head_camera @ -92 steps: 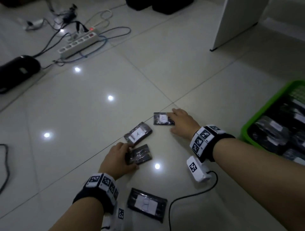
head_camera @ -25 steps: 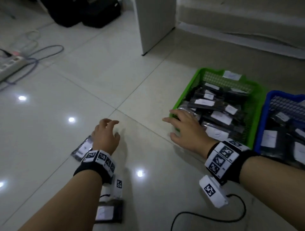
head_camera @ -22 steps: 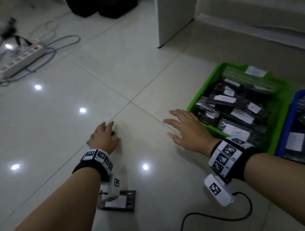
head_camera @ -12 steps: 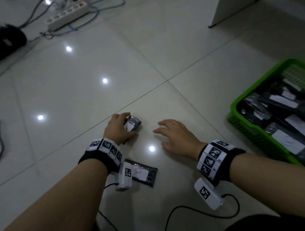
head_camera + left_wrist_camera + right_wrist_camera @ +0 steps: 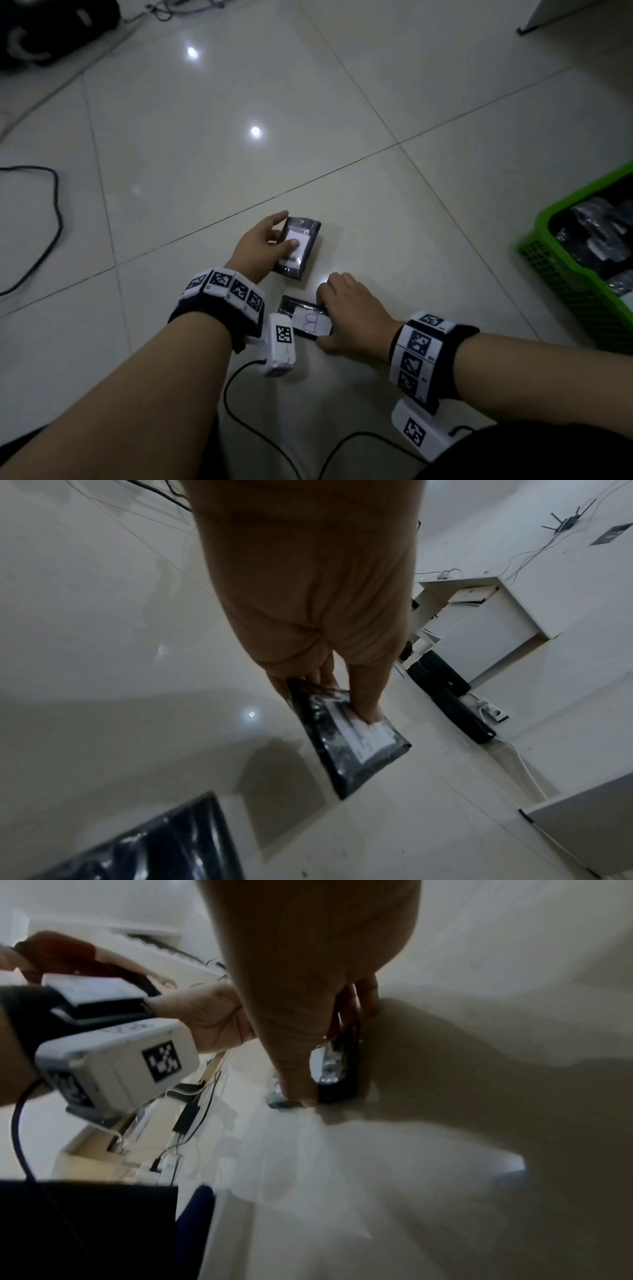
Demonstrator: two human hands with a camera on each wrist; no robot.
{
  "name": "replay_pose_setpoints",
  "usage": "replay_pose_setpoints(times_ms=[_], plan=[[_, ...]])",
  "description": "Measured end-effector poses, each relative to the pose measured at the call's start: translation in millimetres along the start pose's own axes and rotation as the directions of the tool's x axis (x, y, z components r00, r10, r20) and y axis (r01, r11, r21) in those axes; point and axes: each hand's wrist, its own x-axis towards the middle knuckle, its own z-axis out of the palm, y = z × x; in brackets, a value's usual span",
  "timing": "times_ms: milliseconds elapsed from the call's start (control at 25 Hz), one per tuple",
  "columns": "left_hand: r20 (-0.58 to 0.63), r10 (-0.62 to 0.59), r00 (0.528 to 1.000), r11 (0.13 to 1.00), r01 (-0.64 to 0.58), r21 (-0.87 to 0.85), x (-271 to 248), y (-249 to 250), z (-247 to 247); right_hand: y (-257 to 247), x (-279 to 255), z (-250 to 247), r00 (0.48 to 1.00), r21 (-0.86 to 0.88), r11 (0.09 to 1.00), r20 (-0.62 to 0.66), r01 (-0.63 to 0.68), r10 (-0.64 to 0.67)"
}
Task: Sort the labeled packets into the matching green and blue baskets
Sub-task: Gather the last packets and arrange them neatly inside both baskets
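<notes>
Blk wristbands [image 5: 219, 308] w/ tag markers

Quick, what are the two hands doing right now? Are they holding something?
Left hand: holds a black packet, thumb on its white label.
Right hand: fingers and thumb pinch the packet marked B on the floor.

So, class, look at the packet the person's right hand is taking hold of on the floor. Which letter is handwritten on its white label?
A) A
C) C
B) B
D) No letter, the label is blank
B: in the head view the right hand grips the packet lying on the floor tiles, and its white label shows a handwritten B.
</notes>
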Motion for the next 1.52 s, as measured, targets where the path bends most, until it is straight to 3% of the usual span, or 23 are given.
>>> replay_pose_setpoints(times_ms=[80, 200, 320, 480, 640, 800, 880, 960, 1040, 1120, 1280, 1360, 1400, 1440, 1480, 1520], plan=[[0.0, 0.017, 1.0, 0.993, -0.017, -0.117, 1, 9, 5, 9, 0, -8, 0.998, 0.147, 0.987, 0.005, -0.064, 0.064], [0.002, 0.034, 0.999, 0.941, -0.032, -0.338, 6, 36, 21, 42, -4, -29, 0.971, 0.444, 0.871, -0.003, -0.211, 0.237], [0.05, 0.06, 0.997, 0.88, -0.029, -0.475, 7, 70, 49, 81, -18, -59, 0.872, 0.685, 0.672, -0.107, -0.283, 0.477], [0.1, 0.114, 0.989, 0.857, -0.047, -0.513, 8, 113, 98, 117, -44, -96, 0.713, 0.894, 0.418, -0.189, -0.16, 0.675], [0.255, 0.186, 0.949, 0.857, -0.03, -0.514, 15, 158, 147, 135, -78, -115, 0.591, 0.966, 0.258, -0.217, 0.017, 0.777], [0.47, 0.263, 0.842, 0.85, 0.028, -0.526, 11, 194, 198, 148, -124, -130, 0.438, 0.971, 0.202, -0.239, 0.131, 0.867], [0.537, 0.293, 0.791, 0.865, 0.021, -0.502, 2, 211, 225, 156, -153, -133, 0.337, 0.968, 0.205, -0.244, 0.147, 0.909], [0.577, 0.297, 0.76, 0.871, 0.032, -0.49, -10, 226, 252, 164, -186, -131, 0.203, 0.962, 0.225, -0.254, 0.154, 0.946], [0.608, 0.301, 0.734, 0.873, 0.045, -0.486, -23, 235, 271, 176, -212, -124, 0.094, 0.964, 0.25, -0.258, 0.092, 0.962], [0.642, 0.288, 0.71, 0.88, 0.067, -0.47, -35, 236, 287, 184, -232, -115, 0.086, 0.966, 0.256, -0.254, -0.02, 0.964], [0.667, 0.27, 0.694, 0.902, 0.059, -0.427, -52, 232, 312, 194, -250, -100, 0.163, 0.921, 0.294, -0.258, -0.256, 0.952], [0.666, 0.266, 0.697, 0.911, 0.046, -0.411, -60, 231, 321, 199, -255, -97, 0.103, 0.892, 0.309, -0.291, -0.329, 0.951], [0.667, 0.261, 0.698, 0.917, 0.038, -0.398, -64, 230, 326, 201, -258, -97, 0.037, 0.903, 0.294, -0.298, -0.314, 0.954], [0.673, 0.256, 0.694, 0.925, 0.026, -0.38, -68, 229, 331, 200, -264, -101, -0.044, 0.944, 0.245, -0.261, -0.219, 0.964], [0.678, 0.249, 0.692, 0.932, 0.018, -0.361, -70, 226, 337, 199, -269, -103, -0.104, 0.982, 0.181, -0.185, -0.055, 0.977], [0.688, 0.243, 0.683, 0.94, 0.01, -0.341, -74, 222, 345, 196, -276, -104, -0.117, 0.985, 0.114, -0.099, 0.129, 0.988]])
